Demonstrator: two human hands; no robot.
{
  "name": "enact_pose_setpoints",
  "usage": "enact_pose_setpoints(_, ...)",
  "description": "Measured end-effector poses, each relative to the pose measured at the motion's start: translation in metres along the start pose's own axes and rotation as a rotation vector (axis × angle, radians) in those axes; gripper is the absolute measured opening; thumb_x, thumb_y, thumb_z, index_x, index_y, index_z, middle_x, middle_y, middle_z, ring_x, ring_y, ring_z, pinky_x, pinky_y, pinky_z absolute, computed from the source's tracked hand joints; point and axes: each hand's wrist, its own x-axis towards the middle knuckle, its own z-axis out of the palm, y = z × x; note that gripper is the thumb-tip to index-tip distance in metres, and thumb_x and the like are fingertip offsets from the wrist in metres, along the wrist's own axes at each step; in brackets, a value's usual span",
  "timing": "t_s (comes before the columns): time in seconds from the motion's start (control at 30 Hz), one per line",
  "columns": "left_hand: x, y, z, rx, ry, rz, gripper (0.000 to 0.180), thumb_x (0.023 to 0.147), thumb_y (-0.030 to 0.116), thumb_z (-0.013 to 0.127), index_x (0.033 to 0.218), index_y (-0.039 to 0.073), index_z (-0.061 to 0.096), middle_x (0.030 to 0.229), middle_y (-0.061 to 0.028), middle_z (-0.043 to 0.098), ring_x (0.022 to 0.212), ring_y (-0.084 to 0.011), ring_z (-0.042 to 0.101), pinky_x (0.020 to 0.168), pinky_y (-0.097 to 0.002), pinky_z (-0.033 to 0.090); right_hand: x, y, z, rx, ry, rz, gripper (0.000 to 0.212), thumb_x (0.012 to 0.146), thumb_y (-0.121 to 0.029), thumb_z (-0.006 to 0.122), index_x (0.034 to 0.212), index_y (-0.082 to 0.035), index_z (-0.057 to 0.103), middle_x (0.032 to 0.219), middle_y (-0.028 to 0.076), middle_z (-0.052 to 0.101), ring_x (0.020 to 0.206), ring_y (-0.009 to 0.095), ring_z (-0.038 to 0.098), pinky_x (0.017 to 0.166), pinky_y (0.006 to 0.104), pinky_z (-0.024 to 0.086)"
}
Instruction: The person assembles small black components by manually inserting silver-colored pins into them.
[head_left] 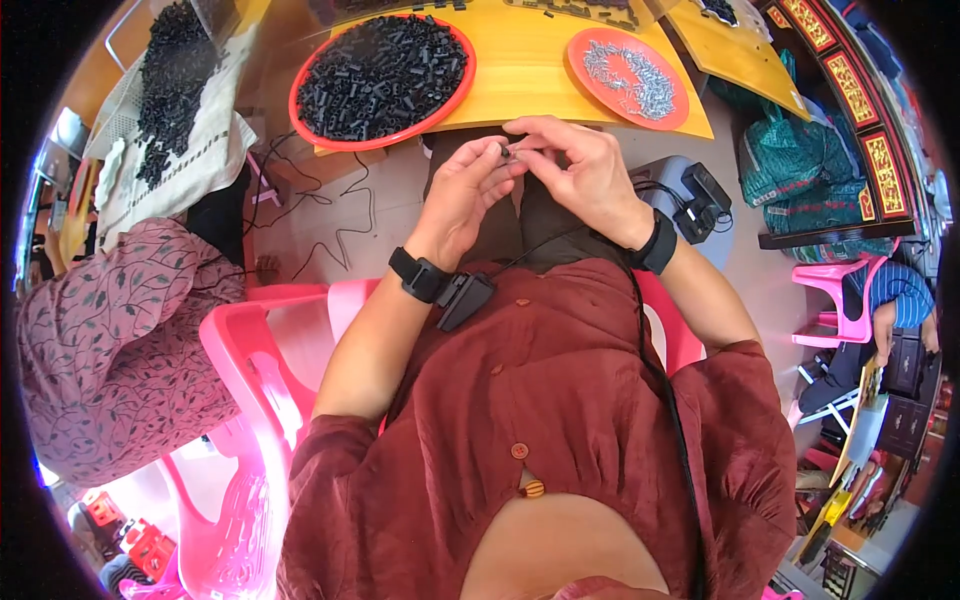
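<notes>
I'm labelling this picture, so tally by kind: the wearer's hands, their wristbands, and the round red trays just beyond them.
Hands: 2 (left hand, right hand)
Wristbands: 2 (left wristband, right wristband)
Round red trays: 2 (black-parts tray, silver-parts tray)
Total: 6

Fisheye view from wearer's head, facing steeply down, left hand [460, 200] and right hand [588, 178] near, yellow table [520, 80] beyond
</notes>
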Motion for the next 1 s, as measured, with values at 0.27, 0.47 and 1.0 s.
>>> enact_pose_setpoints(0.27,0.002,0.003,0.001,-0.013,0.010,-0.006,0.015,0.092,0.019,0.051,0.102,0.009,0.055,0.097,-0.0027,0.062,0.088,-0.0122,0.061,0.074,-0.0232,0.047,0.005,0.004,0.006,-0.383,0.087,-0.254,0.023,0.072,-0.008,0.063,0.095,-0.011,0.063,0.067,0.007,0.061,0.061,0.024,0.059,0.059,0.0336,0.047)
enact_pose_setpoints(0.47,0.001,0.004,-0.001,-0.017,-0.007,-0.023,0.015,0.092,0.020,0.052,0.102,0.009,0.055,0.096,-0.0027,0.063,0.089,-0.0121,0.061,0.073,-0.0223,0.047,0.011,0.006,0.007,-0.236,0.079,-0.136,0.024,0.070,-0.010,0.066,0.095,-0.010,0.064,0.066,0.005,0.060,0.064,0.022,0.059,0.061,0.0327,0.047)
enact_pose_setpoints(1.0,0.000,0.013,0.006,-0.223,-0.079,-0.071,0.014,0.091,0.020,0.053,0.099,0.008,0.054,0.107,-0.0094,0.062,0.083,-0.0120,0.060,0.066,-0.0204,0.046,0.214,0.201,-0.057,-0.816,-0.179,0.131,0.030,0.074,-0.016,0.062,0.102,-0.006,0.064,0.098,0.017,0.064,0.095,0.032,0.060,0.082,0.0387,0.048)
